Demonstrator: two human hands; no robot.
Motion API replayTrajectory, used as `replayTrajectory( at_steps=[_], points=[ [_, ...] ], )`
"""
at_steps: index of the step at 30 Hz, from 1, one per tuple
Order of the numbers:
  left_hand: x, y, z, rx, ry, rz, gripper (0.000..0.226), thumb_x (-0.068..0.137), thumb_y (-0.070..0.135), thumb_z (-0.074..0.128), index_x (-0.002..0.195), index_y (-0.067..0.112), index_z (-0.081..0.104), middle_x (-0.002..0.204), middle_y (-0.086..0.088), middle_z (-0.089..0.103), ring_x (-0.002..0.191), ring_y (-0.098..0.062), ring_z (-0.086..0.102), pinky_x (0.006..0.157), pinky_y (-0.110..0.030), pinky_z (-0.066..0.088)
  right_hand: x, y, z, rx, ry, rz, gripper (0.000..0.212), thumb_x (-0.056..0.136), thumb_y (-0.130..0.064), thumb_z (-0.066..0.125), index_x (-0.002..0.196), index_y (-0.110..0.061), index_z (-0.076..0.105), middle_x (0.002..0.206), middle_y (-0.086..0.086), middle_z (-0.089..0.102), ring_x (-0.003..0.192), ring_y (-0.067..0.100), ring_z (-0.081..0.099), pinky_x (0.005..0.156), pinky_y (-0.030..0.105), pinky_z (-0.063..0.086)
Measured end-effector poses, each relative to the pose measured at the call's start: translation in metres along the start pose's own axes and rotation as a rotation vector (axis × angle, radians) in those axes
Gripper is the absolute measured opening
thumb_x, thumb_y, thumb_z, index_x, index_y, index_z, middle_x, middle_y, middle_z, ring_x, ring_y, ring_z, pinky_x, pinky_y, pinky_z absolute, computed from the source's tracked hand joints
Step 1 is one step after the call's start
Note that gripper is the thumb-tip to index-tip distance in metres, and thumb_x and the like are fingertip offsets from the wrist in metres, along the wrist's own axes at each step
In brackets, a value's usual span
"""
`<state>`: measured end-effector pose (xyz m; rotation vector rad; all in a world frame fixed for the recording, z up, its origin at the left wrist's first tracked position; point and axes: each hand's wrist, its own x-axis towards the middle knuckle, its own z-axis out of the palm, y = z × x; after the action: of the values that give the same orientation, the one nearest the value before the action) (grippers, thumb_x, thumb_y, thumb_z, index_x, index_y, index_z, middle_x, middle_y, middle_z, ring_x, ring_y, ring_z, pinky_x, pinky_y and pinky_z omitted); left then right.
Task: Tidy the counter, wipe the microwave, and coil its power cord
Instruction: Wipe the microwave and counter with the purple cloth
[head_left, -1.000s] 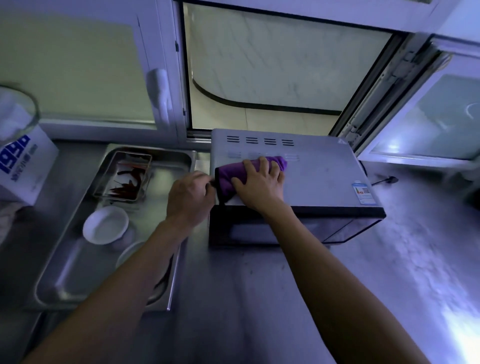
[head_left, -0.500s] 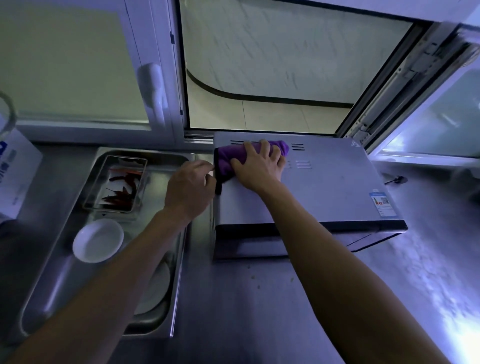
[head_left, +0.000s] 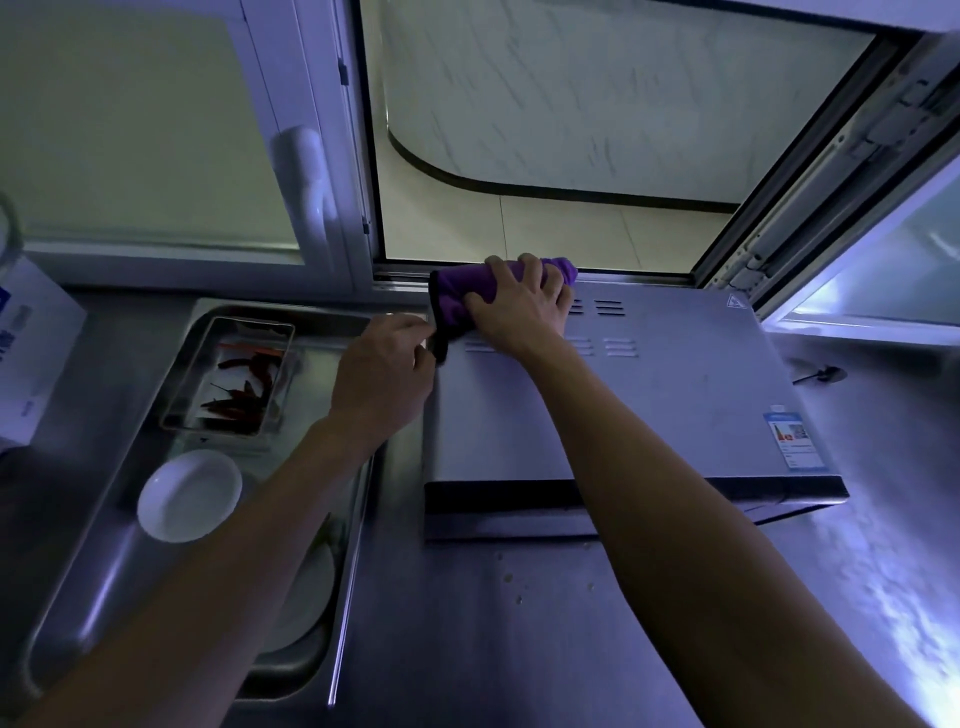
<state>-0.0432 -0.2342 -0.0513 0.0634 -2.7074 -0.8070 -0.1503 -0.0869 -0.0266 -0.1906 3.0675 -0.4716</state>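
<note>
A white box (head_left: 31, 353) stands at the far left of the steel bench (head_left: 467, 623). Next to it a metal tray (head_left: 104, 545) holds a small dish of red chillies (head_left: 236, 384) and a white bowl (head_left: 189, 495). The left hand (head_left: 382, 379) is beside the microwave (head_left: 675, 395), fingers curled at its left edge by the cloth's dark hem; whether it pinches the hem I cannot tell. The right hand (head_left: 519, 306) lies spread, pressing a purple cloth (head_left: 462, 296) onto the microwave's back left corner. A spoon (head_left: 821, 374) lies on the bench to the right.
</note>
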Motion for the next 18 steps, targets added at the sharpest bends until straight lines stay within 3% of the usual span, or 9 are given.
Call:
replayTrajectory(
  at_steps=[6, 12, 18],
  points=[
    [-0.031, 0.02, -0.012, 0.032, -0.039, 0.01, 0.033, 0.088, 0.018, 0.048, 0.106, 0.008, 0.073, 0.115, -0.006, 0.068, 0.103, -0.031, 0.06, 0.087, -0.043, 0.052, -0.036, 0.023, -0.011, 0.005, -0.049, -0.059, 0.065, 0.086, -0.055, 0.047, 0.147, -0.037, 0.033, 0.157, 0.008, 0.022, 0.143, 0.036, 0.013, 0.117, 0.052, 0.01],
    [-0.059, 0.054, -0.013, 0.084, 0.002, 0.133, 0.033, 0.095, 0.011, 0.047, 0.118, 0.002, 0.068, 0.118, -0.014, 0.068, 0.106, -0.036, 0.06, 0.089, -0.046, 0.05, -0.091, 0.058, -0.024, -0.01, -0.044, -0.076, 0.066, 0.083, -0.057, 0.046, 0.145, -0.036, 0.036, 0.151, 0.008, 0.03, 0.137, 0.036, 0.022, 0.114, 0.05, 0.02],
    [-0.067, 0.101, 0.008, 0.13, -0.049, 0.144, 0.032, 0.092, 0.01, 0.052, 0.121, 0.008, 0.067, 0.121, -0.009, 0.068, 0.112, -0.033, 0.06, 0.093, -0.046, 0.049, -0.135, 0.111, -0.036, -0.018, -0.019, -0.054, 0.064, 0.085, -0.057, 0.045, 0.145, -0.037, 0.036, 0.152, 0.006, 0.029, 0.14, 0.034, 0.019, 0.115, 0.049, 0.019]
  ],
)
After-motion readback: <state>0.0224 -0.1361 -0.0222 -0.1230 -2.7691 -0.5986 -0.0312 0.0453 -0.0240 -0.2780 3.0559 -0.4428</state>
